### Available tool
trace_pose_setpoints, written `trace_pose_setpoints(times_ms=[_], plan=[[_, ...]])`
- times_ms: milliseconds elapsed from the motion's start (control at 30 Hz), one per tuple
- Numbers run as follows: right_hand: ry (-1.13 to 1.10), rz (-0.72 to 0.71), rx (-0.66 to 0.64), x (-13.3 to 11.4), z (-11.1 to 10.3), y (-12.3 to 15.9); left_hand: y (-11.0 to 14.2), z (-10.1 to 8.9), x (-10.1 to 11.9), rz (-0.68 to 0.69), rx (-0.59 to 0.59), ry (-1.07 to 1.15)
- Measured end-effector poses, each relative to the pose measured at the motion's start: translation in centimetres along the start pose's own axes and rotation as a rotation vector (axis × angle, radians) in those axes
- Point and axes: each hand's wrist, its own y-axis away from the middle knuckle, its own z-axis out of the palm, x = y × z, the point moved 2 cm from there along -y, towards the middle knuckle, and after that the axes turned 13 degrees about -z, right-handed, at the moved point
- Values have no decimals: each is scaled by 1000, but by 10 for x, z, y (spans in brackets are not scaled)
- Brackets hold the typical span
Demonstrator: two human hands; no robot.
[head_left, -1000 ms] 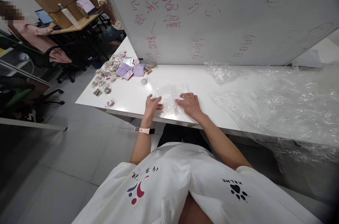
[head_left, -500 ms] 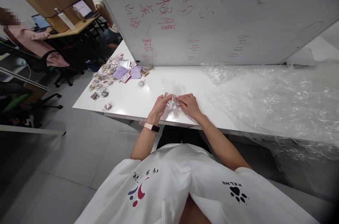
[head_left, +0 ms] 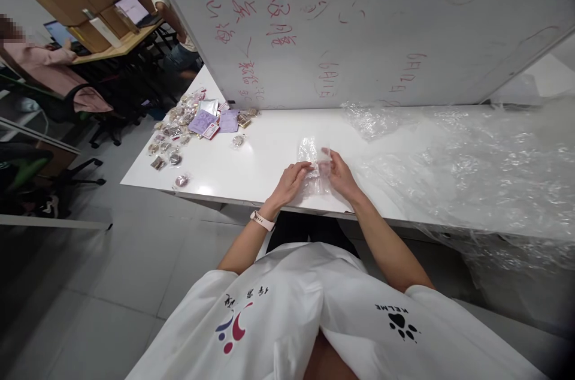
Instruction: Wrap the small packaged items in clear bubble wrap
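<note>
Both my hands hold a small clear plastic bag (head_left: 314, 155) just above the front part of the white table (head_left: 269, 146). My left hand (head_left: 294, 179) pinches its left side with fingers closed. The bag's right side is gripped by my right hand (head_left: 339, 175), thumb and fingers together. The bag stands roughly upright between them, and whether anything is inside it cannot be made out. A pale watch sits on my left wrist.
A heap of crumpled clear plastic film (head_left: 471, 164) covers the table's right half. Several small packets and purple cards (head_left: 197, 122) lie at the far left corner. A whiteboard (head_left: 359, 20) with red writing stands behind. People sit at desks at the far left.
My hands lay apart on a flat clear bag on the table; they have since come together and lifted the bag upright, a little farther from me.
</note>
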Motion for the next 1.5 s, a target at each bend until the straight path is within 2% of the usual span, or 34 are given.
trace_pose_setpoints(times_ms=[100,133,200,267,367,467,567,700,833,900,1033,1167,1267,1400,1500], plan=[[275,-159,127,-11,-14,5,-3,2,1,29,9,-125],[377,-222,121,-15,-17,6,-4,2,1,36,0,-141],[495,-331,-27,-20,-19,7,-6,-1,0,54,-27,-123],[490,-380,-276,-18,-20,7,-8,-6,-3,78,-68,-79],[425,-321,-556,-9,-23,2,-12,-14,-9,60,-99,-96],[409,-230,-668,-5,-27,-5,-13,-20,-15,66,-104,-228],[396,-176,-697,-7,-27,-10,-11,-22,-17,161,-153,-396],[406,-133,-657,-8,-22,-10,-11,-27,-19,230,-209,-548],[427,-108,-579,-7,-13,-6,-17,-32,-23,177,-193,-486],[439,-105,-498,-6,-7,-3,-21,-30,-24,141,-116,-394],[494,-95,-281,-5,8,0,-27,-20,-24,-14,127,-245],[563,60,-121,-1,16,-7,-36,-8,-17,-215,288,-194],[544,168,-16,0,13,-17,-49,-5,-10,-284,331,-251],[390,258,53,5,10,-34,-70,-13,-7,-321,408,-354],[406,293,81,11,13,-45,-88,-17,-11,-443,333,-414]])
